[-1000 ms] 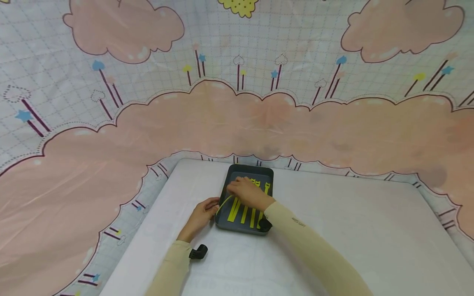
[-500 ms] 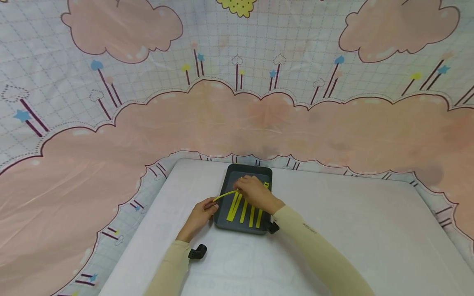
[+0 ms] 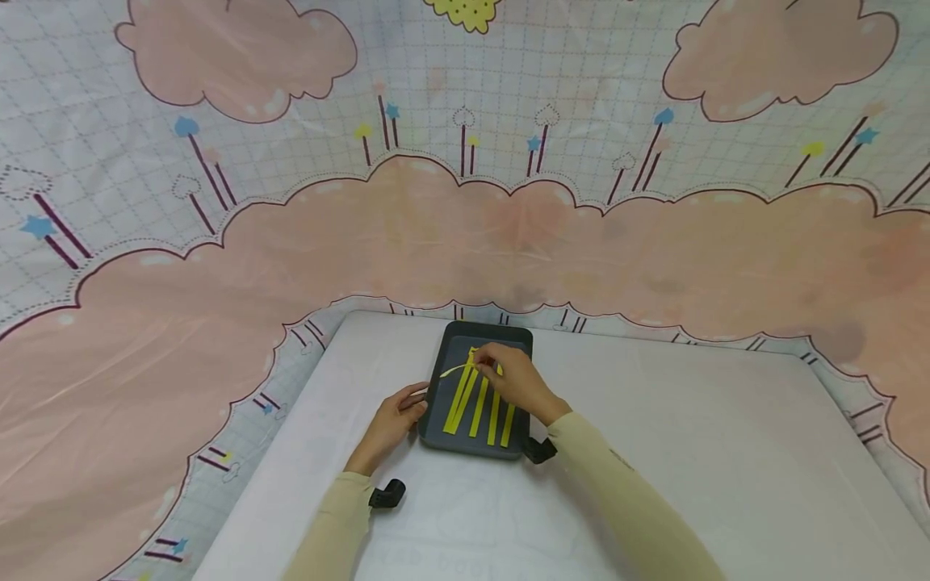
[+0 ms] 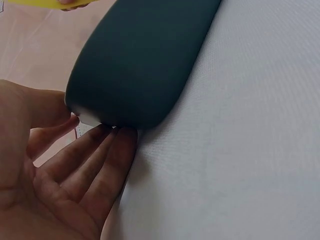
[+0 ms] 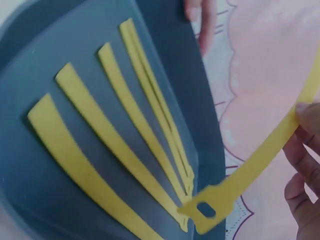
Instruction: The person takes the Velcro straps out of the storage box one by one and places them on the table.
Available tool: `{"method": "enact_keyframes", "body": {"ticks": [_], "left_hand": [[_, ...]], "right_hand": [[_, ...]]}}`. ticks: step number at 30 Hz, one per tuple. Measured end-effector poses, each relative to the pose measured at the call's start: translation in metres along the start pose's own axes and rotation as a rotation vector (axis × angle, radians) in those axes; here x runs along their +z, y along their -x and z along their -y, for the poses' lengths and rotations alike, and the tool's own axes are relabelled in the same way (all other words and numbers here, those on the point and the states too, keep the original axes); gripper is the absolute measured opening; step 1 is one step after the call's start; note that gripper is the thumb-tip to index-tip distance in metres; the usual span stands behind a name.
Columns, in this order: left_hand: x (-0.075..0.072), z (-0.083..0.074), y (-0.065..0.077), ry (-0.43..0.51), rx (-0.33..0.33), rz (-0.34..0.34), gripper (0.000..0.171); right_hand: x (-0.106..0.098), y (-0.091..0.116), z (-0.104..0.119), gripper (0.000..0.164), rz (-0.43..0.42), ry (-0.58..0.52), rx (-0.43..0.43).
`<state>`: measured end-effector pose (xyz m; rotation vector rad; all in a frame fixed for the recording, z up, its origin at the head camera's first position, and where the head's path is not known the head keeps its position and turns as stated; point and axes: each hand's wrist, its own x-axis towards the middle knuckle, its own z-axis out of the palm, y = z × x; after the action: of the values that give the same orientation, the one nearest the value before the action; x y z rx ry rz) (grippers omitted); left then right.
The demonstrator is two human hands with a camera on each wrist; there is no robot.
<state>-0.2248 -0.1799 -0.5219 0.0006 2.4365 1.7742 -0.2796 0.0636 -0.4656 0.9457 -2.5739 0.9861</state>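
Note:
My right hand [image 3: 514, 381] pinches a yellow cable strap [image 5: 260, 170] between thumb and fingers above the dark grey tray [image 3: 472, 450]. One end of that strap is wider and has a slot; in the head view its other visible end [image 3: 452, 371] points left. My left hand [image 3: 392, 426] is at the tray's left side, and its fingertips touch the outside of the tray wall [image 4: 135, 65]. No strap shows in the left hand. Several more yellow straps [image 5: 110, 140] lie lengthwise in the tray, fanned out, their far ends partly hidden by my right hand.
The tray stands on a white-covered table [image 3: 690, 452] near its back edge. Behind the table hangs a patterned cloth [image 3: 465, 250] with pink clouds. Black wrist cameras [image 3: 388, 494] sit by both sleeves; the right one is close to the tray's near right corner.
The held strap was between both hands; the left fingers have let go of it. My right hand has moved up and right with the strap, while the left stays beside the tray.

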Motion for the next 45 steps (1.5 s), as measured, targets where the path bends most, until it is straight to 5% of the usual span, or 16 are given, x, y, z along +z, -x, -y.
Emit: {"method": "enact_keyframes", "body": {"ticks": [18,35,45], "left_hand": [[0.001,0.007,-0.003,-0.013,-0.022,-0.001,0.042],[0.001,0.007,-0.005,0.004,-0.033,-0.013,0.041],[0.000,0.003,-0.007,-0.003,-0.054,-0.011,0.041]], "right_hand": [[-0.018,0.011,-0.007,0.010,-0.196,-0.281,0.285],[-0.041,0.028,-0.029,0.022,-0.260,-0.572,0.486],[-0.057,0.039,-0.046,0.022,-0.304,-0.586,0.542]]}}
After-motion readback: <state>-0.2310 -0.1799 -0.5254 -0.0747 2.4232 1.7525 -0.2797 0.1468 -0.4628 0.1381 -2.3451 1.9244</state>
